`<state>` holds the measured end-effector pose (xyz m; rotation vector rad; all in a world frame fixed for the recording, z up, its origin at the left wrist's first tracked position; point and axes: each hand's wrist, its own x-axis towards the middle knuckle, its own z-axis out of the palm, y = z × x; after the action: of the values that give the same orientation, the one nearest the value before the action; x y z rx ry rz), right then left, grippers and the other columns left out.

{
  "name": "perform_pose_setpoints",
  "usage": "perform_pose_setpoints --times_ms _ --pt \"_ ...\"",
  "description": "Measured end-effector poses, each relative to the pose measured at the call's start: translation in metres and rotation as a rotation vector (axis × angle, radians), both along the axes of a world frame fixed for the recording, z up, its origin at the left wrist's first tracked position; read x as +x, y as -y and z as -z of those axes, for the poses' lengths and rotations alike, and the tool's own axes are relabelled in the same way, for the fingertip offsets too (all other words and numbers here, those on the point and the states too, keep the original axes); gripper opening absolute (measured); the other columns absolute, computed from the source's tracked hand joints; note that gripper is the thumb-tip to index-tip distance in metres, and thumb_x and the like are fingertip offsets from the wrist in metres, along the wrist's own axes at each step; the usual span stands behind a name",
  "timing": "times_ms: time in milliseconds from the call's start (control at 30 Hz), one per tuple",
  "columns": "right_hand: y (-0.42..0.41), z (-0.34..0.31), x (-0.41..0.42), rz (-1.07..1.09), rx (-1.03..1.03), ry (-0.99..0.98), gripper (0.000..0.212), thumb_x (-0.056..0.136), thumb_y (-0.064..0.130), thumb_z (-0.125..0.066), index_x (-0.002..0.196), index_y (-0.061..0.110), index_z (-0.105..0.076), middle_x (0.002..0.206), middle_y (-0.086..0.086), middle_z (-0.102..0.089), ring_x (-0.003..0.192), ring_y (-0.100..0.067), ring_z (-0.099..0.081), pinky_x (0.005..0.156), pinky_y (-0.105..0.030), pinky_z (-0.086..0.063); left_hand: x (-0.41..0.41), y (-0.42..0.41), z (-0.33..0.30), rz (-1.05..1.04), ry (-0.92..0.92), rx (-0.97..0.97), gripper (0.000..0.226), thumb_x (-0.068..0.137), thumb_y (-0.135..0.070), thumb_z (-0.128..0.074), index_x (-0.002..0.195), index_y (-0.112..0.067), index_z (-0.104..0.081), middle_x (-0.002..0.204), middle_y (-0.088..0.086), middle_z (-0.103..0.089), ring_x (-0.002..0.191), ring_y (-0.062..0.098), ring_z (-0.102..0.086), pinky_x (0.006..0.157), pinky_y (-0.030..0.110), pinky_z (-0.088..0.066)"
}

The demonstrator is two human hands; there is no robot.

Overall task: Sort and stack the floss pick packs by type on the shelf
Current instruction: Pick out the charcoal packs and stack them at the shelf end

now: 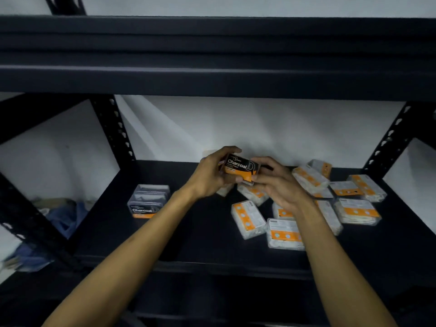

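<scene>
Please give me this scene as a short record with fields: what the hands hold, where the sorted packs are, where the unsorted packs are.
held: black Charcoal pack, gripped by left hand and right hand above the shelf
sorted: Charcoal stack, left part of shelf
unsorted: white and orange packs, scattered loosely on the right
background: white wall

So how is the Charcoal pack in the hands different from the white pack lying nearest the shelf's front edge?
The Charcoal pack has a black label with orange trim; the white pack has a pale label with an orange band and light dots. The Charcoal pack is held up above the shelf by the left hand and right hand; the white pack lies flat among the loose pile. Both are small rectangular clear packs.
</scene>
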<state>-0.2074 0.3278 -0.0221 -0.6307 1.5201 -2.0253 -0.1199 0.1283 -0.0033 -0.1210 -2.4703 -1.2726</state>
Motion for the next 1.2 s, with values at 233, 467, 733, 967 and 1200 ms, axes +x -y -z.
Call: perform_pose_setpoints --times_ms 233,467,733,967,1200 --pt "0.071 0.0 0.029 0.037 0.112 -0.163 0.031 0.082 -0.015 -0.065 0.102 0.008 -0.059 0.102 -0.012 -0.071 0.09 -0.021 -0.069 0.066 -0.029 -0.056 0.033 0.06 0.0 -0.161 -0.007 -0.084 0.047 0.081 -0.005 -0.076 0.124 -0.019 -0.063 0.116 -0.006 -0.07 0.106 0.004 -0.066 0.095 0.03 -0.053" --pt "0.122 0.026 0.04 0.07 0.299 -0.381 0.031 0.079 -0.007 -0.074 0.098 0.015 -0.063 0.108 -0.007 -0.073 0.101 -0.018 -0.07 0.082 -0.029 -0.056 0.079 0.119 -0.008 -0.315 0.114 -0.132 0.029 0.091 -0.019 -0.069 0.12 -0.025 -0.067 0.119 -0.012 -0.067 0.11 0.002 -0.062 0.094 0.012 -0.048" --pt "0.162 0.056 0.043 0.001 0.493 -0.505 0.056 0.087 0.003 -0.07 0.137 0.026 -0.055 0.133 -0.001 -0.062 0.122 -0.014 -0.059 0.102 -0.036 -0.05 0.126 0.15 0.025 -0.477 0.286 -0.11 0.05 0.092 -0.046 -0.064 0.135 -0.021 -0.056 0.124 0.001 -0.065 0.111 0.015 -0.06 0.086 0.022 -0.041" --pt "0.172 0.05 0.043 -0.091 0.563 -0.602 0.057 0.093 0.016 -0.067 0.145 0.028 -0.047 0.138 0.006 -0.056 0.124 -0.008 -0.053 0.108 -0.03 -0.042 0.122 0.148 0.053 -0.511 0.333 0.106 0.055 0.098 -0.047 -0.053 0.143 -0.015 -0.048 0.128 0.004 -0.063 0.11 0.015 -0.061 0.087 0.022 -0.043" --pt "0.18 0.052 0.052 -0.111 0.511 -0.523 0.039 0.1 0.032 -0.054 0.135 0.048 -0.052 0.143 0.011 -0.054 0.133 -0.005 -0.047 0.113 -0.035 -0.04 0.119 0.149 0.071 -0.477 0.299 0.289 0.055 0.097 -0.047 -0.056 0.143 -0.018 -0.047 0.114 0.0 -0.07 0.098 0.01 -0.07 0.091 0.035 -0.056"
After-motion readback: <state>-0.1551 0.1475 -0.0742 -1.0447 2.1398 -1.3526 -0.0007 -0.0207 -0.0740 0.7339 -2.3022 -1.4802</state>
